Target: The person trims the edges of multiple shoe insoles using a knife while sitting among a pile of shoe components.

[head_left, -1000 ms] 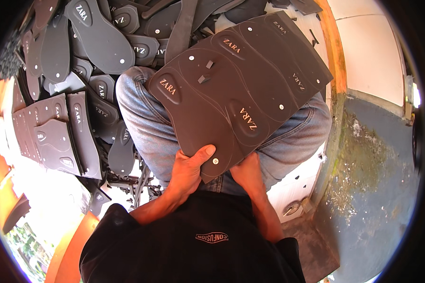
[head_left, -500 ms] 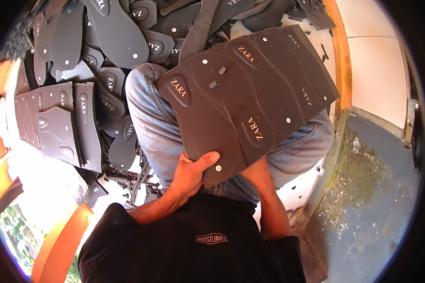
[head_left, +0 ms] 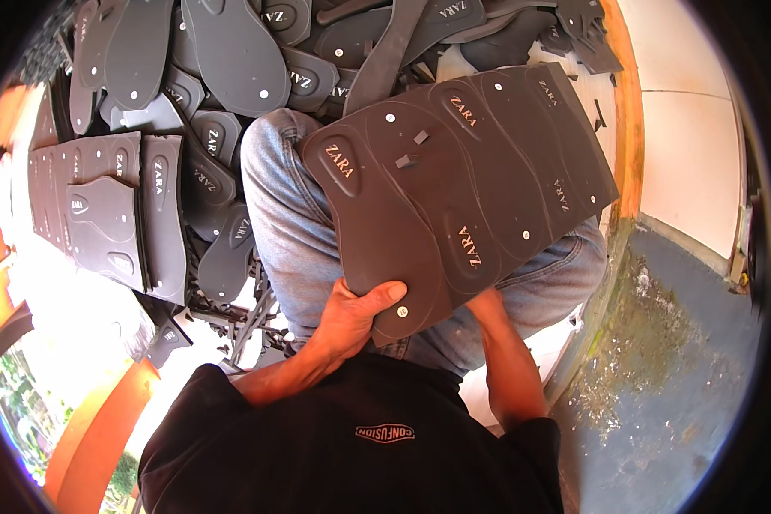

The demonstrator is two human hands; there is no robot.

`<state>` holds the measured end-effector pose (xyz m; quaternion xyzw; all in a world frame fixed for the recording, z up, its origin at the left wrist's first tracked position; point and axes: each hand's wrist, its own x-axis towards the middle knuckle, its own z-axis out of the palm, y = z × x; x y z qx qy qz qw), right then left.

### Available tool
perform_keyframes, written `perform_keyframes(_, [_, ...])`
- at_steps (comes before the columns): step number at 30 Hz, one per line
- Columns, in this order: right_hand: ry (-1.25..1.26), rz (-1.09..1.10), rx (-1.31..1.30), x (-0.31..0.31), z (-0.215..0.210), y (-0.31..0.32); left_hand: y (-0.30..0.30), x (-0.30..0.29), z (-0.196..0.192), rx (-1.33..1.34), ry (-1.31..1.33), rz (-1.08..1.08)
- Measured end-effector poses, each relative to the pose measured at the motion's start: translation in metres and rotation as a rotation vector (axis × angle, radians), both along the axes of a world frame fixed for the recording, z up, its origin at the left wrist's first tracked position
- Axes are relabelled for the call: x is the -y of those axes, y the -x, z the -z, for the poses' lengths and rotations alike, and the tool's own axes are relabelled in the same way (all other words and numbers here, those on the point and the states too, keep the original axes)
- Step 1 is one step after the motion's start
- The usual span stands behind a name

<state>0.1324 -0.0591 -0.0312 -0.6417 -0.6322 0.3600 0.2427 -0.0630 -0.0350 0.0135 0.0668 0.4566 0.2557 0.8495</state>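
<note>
A dark foam sheet (head_left: pixel 497 171) lies tilted across my jeans-clad knees, marked with insole outlines, light lettering and small round white stickers. My left hand (head_left: pixel 351 319) grips its near left corner, thumb pressed on top beside a sticker, fingers underneath. From the near edge my right hand (head_left: pixel 491 315) reaches beneath the sheet; its fingers are hidden, so I cannot see whether they hold anything. Two small foam bits, a farther one (head_left: pixel 421 136) and a nearer one (head_left: pixel 407 161), rest loose on the sheet.
Loose cut insoles (head_left: pixel 236 60) are heaped at the far left. Stacked uncut sheets (head_left: pixel 161 218) stand left of my knee, with narrow foam scraps (head_left: pixel 253 317) nearby. On the right, an orange-edged border (head_left: pixel 630 128) runs beside pale tiles (head_left: pixel 685 163) and a stained grey floor (head_left: pixel 660 360).
The sheet and my hands appear slightly farther right, as does much of the surroundings. The slit at the sheet's near edge no longer gapes. My left thumb stays at the same corner.
</note>
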Motion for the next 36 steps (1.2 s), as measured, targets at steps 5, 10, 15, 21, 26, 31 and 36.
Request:
perform_keyframes(5, [-0.015,0.006,0.027,-0.015,0.004,0.005,0.002,-0.001,-0.001,0.022,-0.007,-0.017])
perform_keyframes(10, [-0.030,0.065,0.082,-0.028,0.008,0.017,0.002,0.000,0.000,0.044,0.008,-0.024])
perform_keyframes(15, [-0.053,0.136,0.147,-0.046,0.014,0.039,0.003,0.000,0.002,0.067,0.003,-0.039])
perform_keyframes(21, [-0.053,0.189,0.180,-0.053,0.015,0.054,0.004,-0.001,0.000,0.094,0.007,-0.060])
perform_keyframes(26, [-0.057,0.212,0.197,-0.057,0.015,0.061,0.006,0.000,0.003,0.114,0.009,-0.068])
perform_keyframes(31, [-0.070,0.226,0.208,-0.064,0.017,0.067,0.009,0.000,0.001,0.100,-0.015,-0.051])
perform_keyframes(36, [-0.093,0.238,0.214,-0.086,0.018,0.068,0.031,-0.002,-0.005,0.098,0.007,0.030])
